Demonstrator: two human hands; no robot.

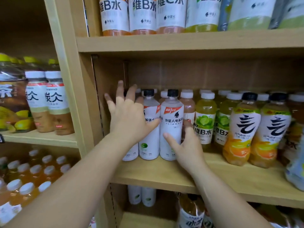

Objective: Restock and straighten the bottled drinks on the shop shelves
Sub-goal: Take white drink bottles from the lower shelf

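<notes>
Three white electrolyte-water bottles with black caps stand at the left end of the middle shelf [222, 176]. My right hand [185, 143] wraps the front white bottle [171, 127], thumb on its label and fingers behind its right side. My left hand [128, 117] is spread flat, fingers apart, over the white bottle [150, 140] beside it; its thumb touches the front bottle. A third white bottle [130, 153] is mostly hidden behind my left hand.
Green-grape bottles [204, 122] and orange bottles with black caps [241, 130] fill the shelf to the right. Orange and yellow bottles [143, 15] line the shelf above. The left bay holds tea bottles [56, 104]. A wooden upright [79, 96] divides the bays.
</notes>
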